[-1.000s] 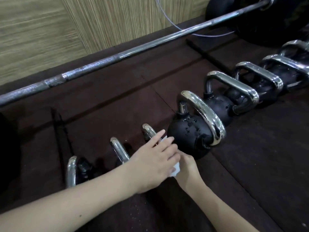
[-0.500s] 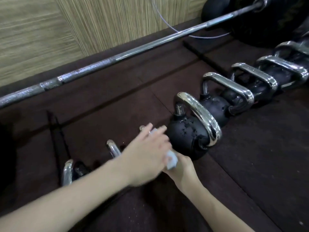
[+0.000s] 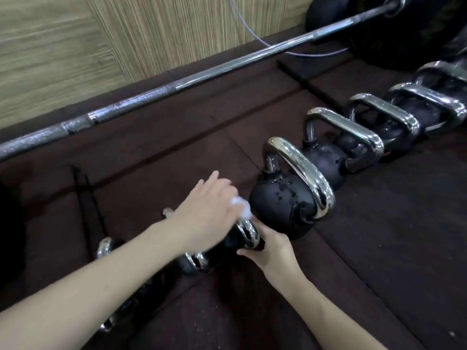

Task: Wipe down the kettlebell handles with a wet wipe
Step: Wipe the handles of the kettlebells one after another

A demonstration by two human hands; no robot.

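Note:
A row of black kettlebells with chrome handles runs from the lower left to the upper right on the dark floor mat (image 3: pixel 379 236). My left hand (image 3: pixel 207 210) presses a crumpled white wet wipe (image 3: pixel 241 207) onto the far part of a small kettlebell's chrome handle (image 3: pixel 249 233). My right hand (image 3: pixel 271 251) grips that small kettlebell at its near side, below the handle. Right beside it stands a bigger kettlebell (image 3: pixel 278 205) speckled with droplets, its handle (image 3: pixel 303 170) arching above. My left forearm hides much of the smaller bells.
Smaller kettlebell handles (image 3: pixel 104 248) show to the left under my arm. Larger kettlebells (image 3: pixel 366 130) continue to the upper right. A steel barbell (image 3: pixel 177 84) lies along the wood-panelled wall, with black plates (image 3: pixel 379 29) and a thin cable (image 3: pixel 252 34) at its far end.
My left hand slid with the wipe toward the far end of the small handle, uncovering its near chrome curve. My right hand's grip on the bell is now in plain sight.

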